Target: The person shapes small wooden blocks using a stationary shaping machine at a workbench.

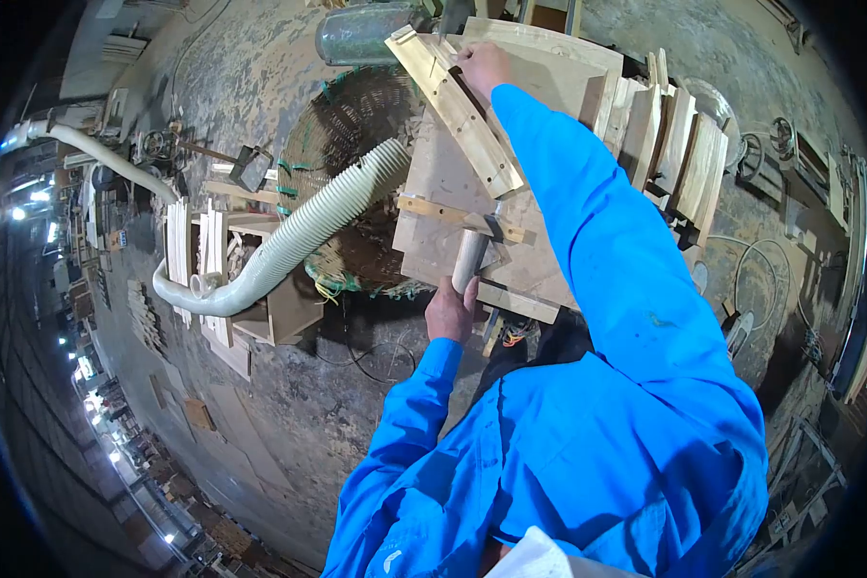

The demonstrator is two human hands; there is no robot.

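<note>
My left hand [446, 313] is closed around the lower end of a grey cylinder [469, 258], at the near edge of a board-topped work table [443, 173]. A dark angled piece sits at the cylinder's upper end, by a narrow wooden strip [433, 208] with holes. Farther out, my right hand [484, 67] is closed at the far end of a long pale wooden jig [453, 111]. A darker wood strip [467, 94] lies along the jig's right side. Part of the right hand's grip is hidden from above.
A ribbed hose [323, 222] passes over a large wicker basket [308, 144] on the left. Below the hose stands a wooden box [294, 313] with wood strips. Several wood pieces [689, 159] are stacked right of the table. A green cylinder [371, 37] lies behind the basket.
</note>
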